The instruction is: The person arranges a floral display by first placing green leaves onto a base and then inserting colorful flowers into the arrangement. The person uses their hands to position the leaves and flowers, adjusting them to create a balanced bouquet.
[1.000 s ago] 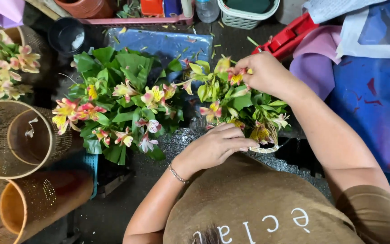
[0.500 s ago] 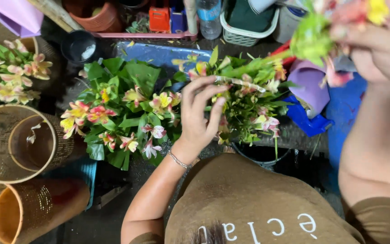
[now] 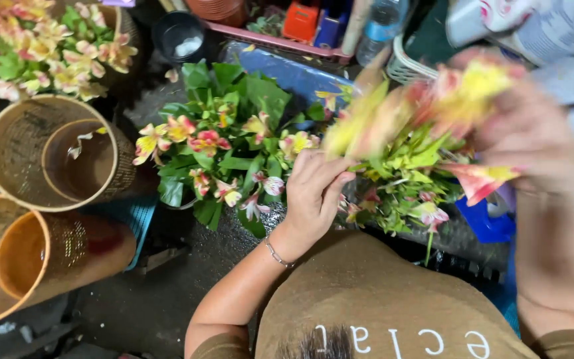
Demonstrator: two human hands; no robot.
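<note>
Yellow-pink flower stems [image 3: 400, 143] — between right fingers [image 3: 499, 133]

The right hand [image 3: 533, 133] is smeared by motion, so its grip on the flower stems [image 3: 426, 113] cannot be made out; the blooms there blur into yellow and pink streaks. The left hand [image 3: 313, 193] has its fingertips buried among leaves and stems, hiding what they touch. The bunch of flowers [image 3: 41, 46] at top left is cut by the picture's edge, as is the orange woven basket [image 3: 28, 266] at lower left. The bottle [image 3: 380, 26] and small boxes [image 3: 313, 20] along the top are cropped and too small to tell apart. The blue container [image 3: 486, 223] sits mostly behind foliage.
</note>
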